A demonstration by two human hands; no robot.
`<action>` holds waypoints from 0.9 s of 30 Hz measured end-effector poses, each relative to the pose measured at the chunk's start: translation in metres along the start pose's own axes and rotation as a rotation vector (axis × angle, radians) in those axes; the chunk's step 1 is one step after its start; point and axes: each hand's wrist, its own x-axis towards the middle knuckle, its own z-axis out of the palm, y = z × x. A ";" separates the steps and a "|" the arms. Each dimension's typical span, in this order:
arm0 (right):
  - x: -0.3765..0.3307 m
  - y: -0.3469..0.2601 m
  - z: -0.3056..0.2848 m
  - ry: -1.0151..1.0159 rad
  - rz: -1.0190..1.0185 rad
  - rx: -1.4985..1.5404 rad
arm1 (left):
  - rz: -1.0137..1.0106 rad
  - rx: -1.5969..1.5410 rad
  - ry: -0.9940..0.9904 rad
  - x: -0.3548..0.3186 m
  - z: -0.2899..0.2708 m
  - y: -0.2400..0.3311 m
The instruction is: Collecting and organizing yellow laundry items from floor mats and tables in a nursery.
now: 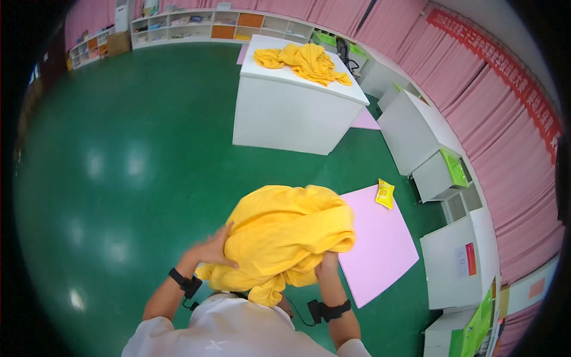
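A large crumpled bundle of yellow cloth (285, 229) is held up in front of my chest, its folds hanging loosely toward my shirt. My left hand (217, 247) grips its left side, thumb and fingers pressed into the fabric. Under the lower right side, my right hand (326, 266) supports the bundle; its fingertips are hidden by the cloth. Both wrists wear black straps with small devices. Farther ahead, another heap of yellow cloth (306, 62) lies on a white table (291, 116).
A pink mat (380, 250) lies on the green floor (131, 149) to my right, with a yellow packet (385, 194) at its far edge. White cabinets (455, 256) line the right side below pink curtains (493, 149). Low shelves (190, 27) stand along the far wall.
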 end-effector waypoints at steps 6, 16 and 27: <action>0.172 -0.027 -0.011 -0.086 0.244 0.079 | 0.159 -0.554 -0.364 0.211 0.009 -0.009; 0.475 -0.038 0.016 -0.429 0.267 -0.625 | 0.140 -0.503 -0.022 0.498 -0.095 -0.014; 0.780 -0.041 0.111 -0.675 0.186 -1.043 | 0.046 -0.503 0.358 0.744 -0.202 -0.124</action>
